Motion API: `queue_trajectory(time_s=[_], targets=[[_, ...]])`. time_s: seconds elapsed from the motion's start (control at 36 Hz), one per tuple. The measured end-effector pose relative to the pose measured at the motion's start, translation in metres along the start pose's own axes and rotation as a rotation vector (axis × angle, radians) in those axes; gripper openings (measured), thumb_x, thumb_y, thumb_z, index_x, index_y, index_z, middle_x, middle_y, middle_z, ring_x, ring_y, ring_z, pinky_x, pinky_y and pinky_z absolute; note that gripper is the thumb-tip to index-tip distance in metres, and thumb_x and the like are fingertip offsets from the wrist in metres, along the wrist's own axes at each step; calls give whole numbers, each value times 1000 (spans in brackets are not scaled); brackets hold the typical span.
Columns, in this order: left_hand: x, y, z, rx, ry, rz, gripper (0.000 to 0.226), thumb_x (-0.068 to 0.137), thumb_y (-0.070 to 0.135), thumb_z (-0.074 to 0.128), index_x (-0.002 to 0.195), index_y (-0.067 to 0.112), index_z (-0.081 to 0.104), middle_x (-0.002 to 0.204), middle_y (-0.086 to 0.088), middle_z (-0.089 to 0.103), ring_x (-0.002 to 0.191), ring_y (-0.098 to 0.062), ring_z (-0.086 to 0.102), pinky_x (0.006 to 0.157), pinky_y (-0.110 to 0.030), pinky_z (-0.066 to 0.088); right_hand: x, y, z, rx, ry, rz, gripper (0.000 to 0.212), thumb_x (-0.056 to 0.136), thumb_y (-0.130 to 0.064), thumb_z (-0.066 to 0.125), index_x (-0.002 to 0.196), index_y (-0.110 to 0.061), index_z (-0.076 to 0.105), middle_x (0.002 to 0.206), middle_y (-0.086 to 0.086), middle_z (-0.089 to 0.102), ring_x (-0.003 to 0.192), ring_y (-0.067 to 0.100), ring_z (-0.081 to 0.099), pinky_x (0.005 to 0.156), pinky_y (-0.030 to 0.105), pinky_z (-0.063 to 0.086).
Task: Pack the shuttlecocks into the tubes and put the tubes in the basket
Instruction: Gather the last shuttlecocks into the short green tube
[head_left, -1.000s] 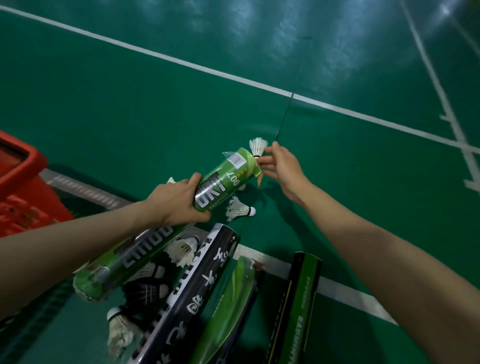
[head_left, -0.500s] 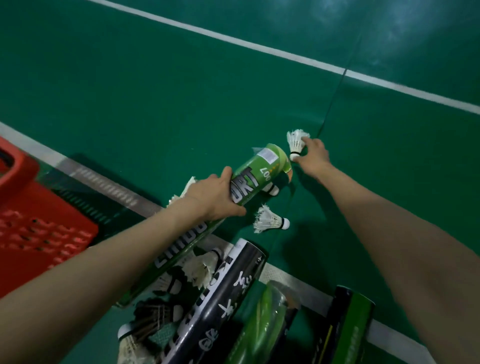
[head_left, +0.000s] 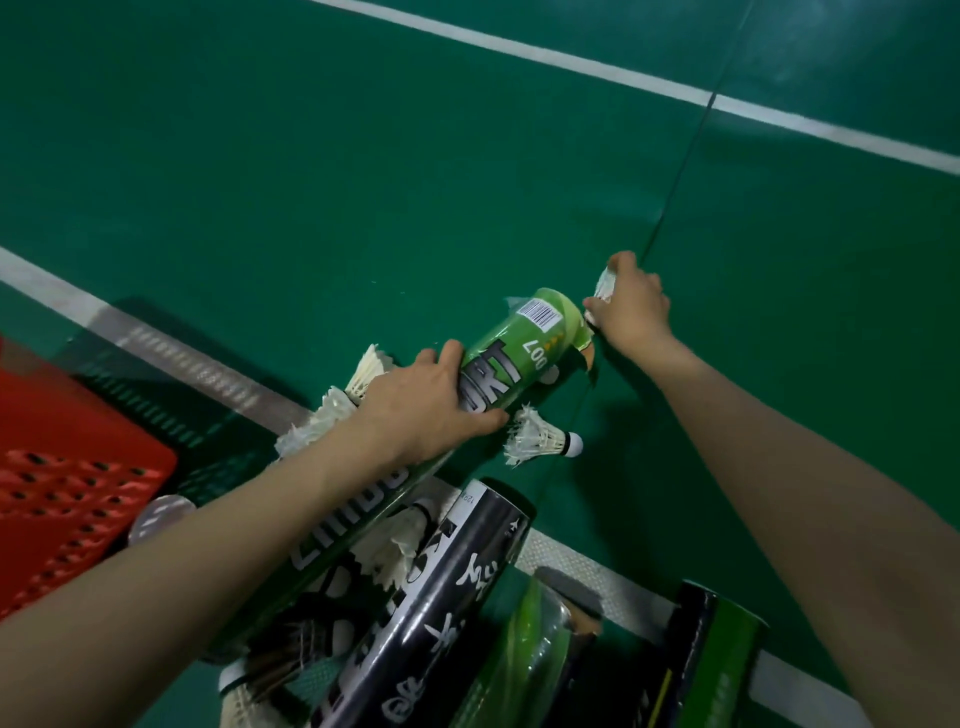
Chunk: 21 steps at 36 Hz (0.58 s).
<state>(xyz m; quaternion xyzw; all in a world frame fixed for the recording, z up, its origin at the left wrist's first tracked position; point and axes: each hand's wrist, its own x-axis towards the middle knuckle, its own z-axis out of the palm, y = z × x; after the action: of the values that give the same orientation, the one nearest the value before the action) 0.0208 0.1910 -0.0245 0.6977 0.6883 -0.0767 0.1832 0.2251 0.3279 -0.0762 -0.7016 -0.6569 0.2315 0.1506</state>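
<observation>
My left hand (head_left: 431, 402) grips a long green tube (head_left: 524, 343) around its middle, the open mouth pointing up and to the right, low over the green floor. Just past that mouth my right hand (head_left: 631, 306) holds a white shuttlecock (head_left: 604, 283) with curled fingers. Another white shuttlecock (head_left: 540, 436) lies on the floor below the tube. More shuttlecocks (head_left: 363, 376) lie beside and under my left wrist. The red basket (head_left: 78, 467) sits at the left edge.
A black tube with white writing (head_left: 441, 597), a green glossy tube (head_left: 524, 660) and a black-and-green tube (head_left: 711, 660) lie at the bottom. Dark and white shuttlecocks (head_left: 280, 660) lie by them. White court lines (head_left: 587, 571) cross the floor.
My right hand has closed over the far shuttlecock, which earlier stood free beside its fingertips. The view has tipped down and the green tube sits lower, nearer the floor.
</observation>
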Motion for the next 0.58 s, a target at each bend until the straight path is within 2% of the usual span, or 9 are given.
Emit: queue_trajectory(time_s=[0.08,0.14,0.17,0.22,0.28,0.36,0.44,0.53,0.58], targets=[[-14,-4,0,-5,21,54,62,76,76,45,104,22,30,91,-2,54,76,-23,57,68,-35,51,-23,3,-9,355,27,49,33,94,-22,53,124,-12,44,108,8,58,90,23,57,75,28,45],[-22,-9,-1,4,27,77,62,75,76,44,103,22,30,87,-1,54,73,-22,57,66,-34,51,-37,2,-18,571,73,86,29,97,-24,49,124,-15,45,96,-4,55,76,7,52,59,20,39],[-25,-11,-1,8,33,81,63,75,76,44,103,22,30,87,-1,54,73,-21,57,65,-33,51,-44,2,-22,631,93,79,29,97,-24,48,124,-15,45,93,-7,53,73,3,51,56,17,39],[-31,-14,-2,10,59,96,64,75,77,45,105,22,31,87,0,54,72,-20,57,63,-31,48,-57,0,-32,727,114,30,27,97,-23,48,123,-16,47,93,-6,55,72,1,52,62,13,41],[-36,-16,-3,14,98,128,69,72,82,41,106,23,32,87,1,54,70,-19,56,59,-29,43,-67,-3,-40,754,66,-14,23,98,-22,46,121,-20,48,92,-3,59,77,6,55,71,18,44],[-43,-17,-3,24,137,180,81,59,88,24,108,24,33,84,2,54,66,-17,55,57,-28,43,-82,-10,-43,749,-99,-27,19,99,-21,43,116,-29,50,108,4,62,96,15,58,92,33,44],[-50,-15,-2,26,114,209,78,67,87,31,110,23,34,81,3,51,66,-15,54,53,-27,38,-103,-24,-43,751,-284,-44,26,101,-24,37,124,-24,51,119,0,58,109,18,56,98,36,42],[-55,-16,-4,19,96,207,68,75,78,43,112,22,33,84,3,51,68,-16,54,53,-27,36,-116,-32,-36,712,-420,-67,47,96,-55,28,133,-33,48,132,-7,50,125,16,44,107,38,32],[-57,-22,-2,16,83,205,71,74,81,42,113,22,33,87,2,54,69,-17,55,56,-28,42,-120,-34,-33,751,-500,-35,61,84,-74,21,131,-42,46,142,0,46,133,21,38,113,48,22]])
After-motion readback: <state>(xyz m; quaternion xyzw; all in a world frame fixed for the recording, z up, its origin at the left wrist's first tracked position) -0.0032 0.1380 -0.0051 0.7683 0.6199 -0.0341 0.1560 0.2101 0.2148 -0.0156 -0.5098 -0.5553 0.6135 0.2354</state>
